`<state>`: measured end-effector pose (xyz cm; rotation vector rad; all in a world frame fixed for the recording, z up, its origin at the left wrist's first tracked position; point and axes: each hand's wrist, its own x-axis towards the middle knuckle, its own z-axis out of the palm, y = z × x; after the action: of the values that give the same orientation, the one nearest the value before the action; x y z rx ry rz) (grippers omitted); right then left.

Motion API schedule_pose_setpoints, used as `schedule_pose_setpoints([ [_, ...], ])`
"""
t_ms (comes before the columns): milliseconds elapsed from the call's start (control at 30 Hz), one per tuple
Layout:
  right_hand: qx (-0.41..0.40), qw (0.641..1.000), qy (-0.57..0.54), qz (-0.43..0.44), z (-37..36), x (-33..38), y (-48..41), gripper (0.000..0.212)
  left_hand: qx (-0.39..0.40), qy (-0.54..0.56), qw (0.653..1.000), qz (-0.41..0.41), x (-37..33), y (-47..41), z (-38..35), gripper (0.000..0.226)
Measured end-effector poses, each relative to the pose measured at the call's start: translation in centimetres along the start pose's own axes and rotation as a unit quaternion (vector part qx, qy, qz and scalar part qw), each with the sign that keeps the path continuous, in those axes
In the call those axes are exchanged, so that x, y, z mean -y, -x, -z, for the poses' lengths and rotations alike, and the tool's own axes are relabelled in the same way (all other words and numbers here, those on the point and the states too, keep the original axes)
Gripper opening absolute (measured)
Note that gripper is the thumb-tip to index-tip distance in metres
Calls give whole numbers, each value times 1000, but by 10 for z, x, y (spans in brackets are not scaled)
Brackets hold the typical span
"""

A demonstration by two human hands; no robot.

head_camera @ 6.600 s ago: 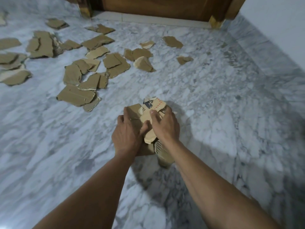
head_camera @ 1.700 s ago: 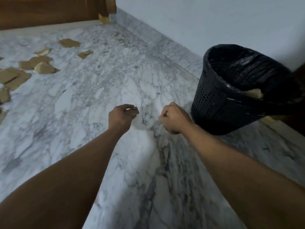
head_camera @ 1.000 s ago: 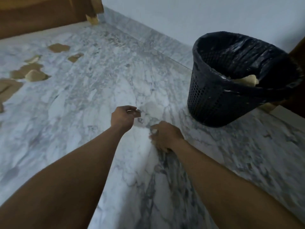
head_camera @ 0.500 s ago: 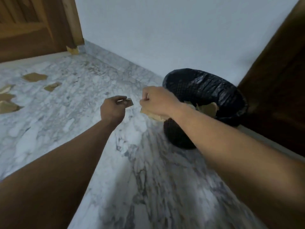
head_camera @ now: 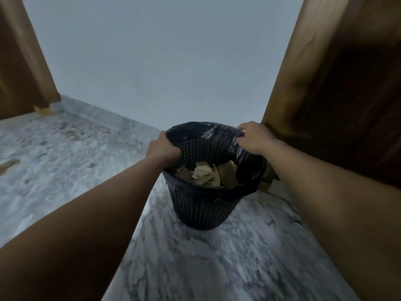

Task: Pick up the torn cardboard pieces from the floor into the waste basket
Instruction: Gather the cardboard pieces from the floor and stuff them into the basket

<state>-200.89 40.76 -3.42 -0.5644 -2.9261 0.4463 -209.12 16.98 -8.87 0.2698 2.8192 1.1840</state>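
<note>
A black mesh waste basket [head_camera: 201, 209] lined with a black plastic bag stands on the marble floor in the middle of the view. Several torn cardboard pieces [head_camera: 208, 175] lie inside it. My left hand [head_camera: 161, 149] grips the basket's left rim, fingers curled over the edge. My right hand [head_camera: 252, 137] grips the bag-covered rim at the far right. One brown cardboard piece [head_camera: 8, 165] shows on the floor at the far left edge.
A dark wooden door [head_camera: 338, 83] stands close behind the basket on the right. Another wooden frame [head_camera: 19, 61] rises at the left. A pale wall [head_camera: 152, 61] closes off the back. Grey marble floor [head_camera: 206, 268] spreads around the basket.
Both hands, which held small cardboard bits, have reached the basket and taken hold of its rim. The bits are out of my hands. The view has swung toward the basket and wall.
</note>
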Motion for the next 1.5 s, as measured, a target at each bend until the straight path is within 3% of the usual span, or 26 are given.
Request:
schedule_pose_setpoints([
  [67,36,999,2,-32,-10,-20,5,44,-21,28,999,34,10,-1,-6,53],
  [200,83,990,-93,-61,-31,-27,9,54,-68,108,989,68,23,-10,-4,47],
  [333,62,978,-162,-118,-47,7,-2,68,-121,175,969,121,49,-15,24,50],
  [400,40,958,-254,-128,-58,36,-11,75,-143,192,961,139,65,-19,51,50],
  [533,-23,900,-418,-126,-95,113,-36,47,-177,234,943,157,105,-29,115,51],
  [700,27,858,-502,-104,-149,224,-76,39,-252,244,924,153,169,-62,202,50],
  [833,49,875,-473,-90,-185,314,-103,70,-281,259,912,149,235,-104,259,48],
  [933,54,883,-459,-79,-213,373,-120,63,-280,308,892,175,284,-129,283,45],
  [1033,35,919,-390,-52,-232,416,-133,56,-269,253,912,181,326,-145,285,61],
  [1100,35,938,-341,-50,-239,429,-143,55,-242,282,914,160,338,-152,284,70],
  [1233,31,980,-199,-3,-234,444,-151,44,-236,240,928,161,345,-172,293,70],
  [1433,63,996,-49,27,-213,485,-119,64,-188,109,972,85,352,-148,299,63],
  [1500,72,996,-5,51,-209,502,-97,68,-148,73,981,102,361,-131,307,70],
])
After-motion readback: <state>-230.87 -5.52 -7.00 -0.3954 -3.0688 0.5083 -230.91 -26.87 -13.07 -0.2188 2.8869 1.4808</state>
